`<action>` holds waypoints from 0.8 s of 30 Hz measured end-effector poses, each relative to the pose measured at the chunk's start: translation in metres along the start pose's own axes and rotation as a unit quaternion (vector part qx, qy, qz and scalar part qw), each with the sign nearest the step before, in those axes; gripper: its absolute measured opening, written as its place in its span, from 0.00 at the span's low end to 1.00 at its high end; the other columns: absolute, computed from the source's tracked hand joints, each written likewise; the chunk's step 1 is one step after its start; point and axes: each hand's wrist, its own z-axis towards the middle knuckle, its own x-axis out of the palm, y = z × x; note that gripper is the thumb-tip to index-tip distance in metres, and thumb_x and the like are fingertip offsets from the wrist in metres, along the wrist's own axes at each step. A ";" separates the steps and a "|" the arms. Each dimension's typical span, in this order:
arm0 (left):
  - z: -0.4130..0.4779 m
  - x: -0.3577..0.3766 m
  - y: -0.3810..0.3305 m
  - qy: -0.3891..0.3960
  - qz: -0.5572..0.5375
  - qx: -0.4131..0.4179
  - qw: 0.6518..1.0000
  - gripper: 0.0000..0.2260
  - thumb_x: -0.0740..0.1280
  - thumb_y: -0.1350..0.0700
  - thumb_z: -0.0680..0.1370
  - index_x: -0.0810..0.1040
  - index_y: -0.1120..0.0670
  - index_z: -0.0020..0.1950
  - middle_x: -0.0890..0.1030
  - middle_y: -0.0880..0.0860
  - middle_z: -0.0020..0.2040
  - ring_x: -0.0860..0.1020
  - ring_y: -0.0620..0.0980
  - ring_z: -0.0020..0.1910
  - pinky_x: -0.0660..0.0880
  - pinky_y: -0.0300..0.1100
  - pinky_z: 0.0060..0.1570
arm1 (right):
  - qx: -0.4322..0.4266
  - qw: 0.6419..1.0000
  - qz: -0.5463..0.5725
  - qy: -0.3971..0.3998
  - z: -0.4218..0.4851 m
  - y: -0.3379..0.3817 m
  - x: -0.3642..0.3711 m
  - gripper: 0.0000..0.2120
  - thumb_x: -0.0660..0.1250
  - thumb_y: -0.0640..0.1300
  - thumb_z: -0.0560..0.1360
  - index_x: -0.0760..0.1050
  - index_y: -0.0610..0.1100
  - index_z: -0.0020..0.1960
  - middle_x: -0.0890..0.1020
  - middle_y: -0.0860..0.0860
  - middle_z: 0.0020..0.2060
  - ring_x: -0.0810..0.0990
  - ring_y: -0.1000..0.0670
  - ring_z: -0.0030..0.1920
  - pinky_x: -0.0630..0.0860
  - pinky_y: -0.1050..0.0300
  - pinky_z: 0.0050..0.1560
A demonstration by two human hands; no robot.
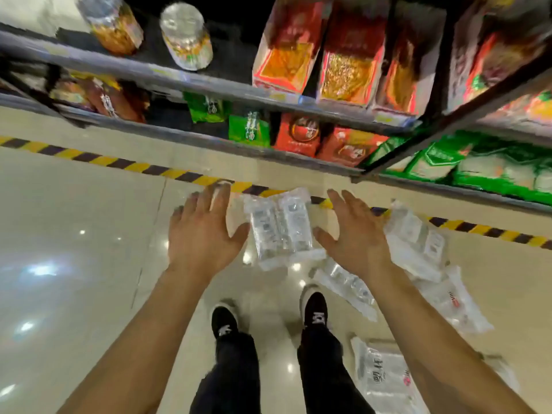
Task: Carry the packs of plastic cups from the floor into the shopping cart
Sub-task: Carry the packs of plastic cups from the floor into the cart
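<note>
Several clear packs of plastic cups lie on the glossy beige floor. One pack lies straight ahead between my hands. My left hand hovers at its left side with fingers spread, holding nothing. My right hand hovers at its right side, also spread and empty. More packs lie to the right: one beyond my right wrist, one under my right forearm, one further right, and one by my right leg. No shopping cart is in view.
Store shelving with bags and boxes of goods runs across the top and right. A yellow-and-black striped tape line crosses the floor in front of it. My two black shoes stand just below the packs. Open floor lies to the left.
</note>
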 end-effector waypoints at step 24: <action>0.096 0.487 0.015 0.104 -0.178 -0.071 0.976 0.37 0.51 0.34 0.76 0.43 0.48 0.80 0.70 0.64 0.65 0.76 0.66 0.55 0.74 0.54 0.49 | 0.083 0.971 0.210 0.080 0.187 -0.162 0.428 0.41 0.61 0.64 0.76 0.35 0.60 0.76 0.68 0.43 0.70 0.72 0.39 0.64 0.72 0.43 0.61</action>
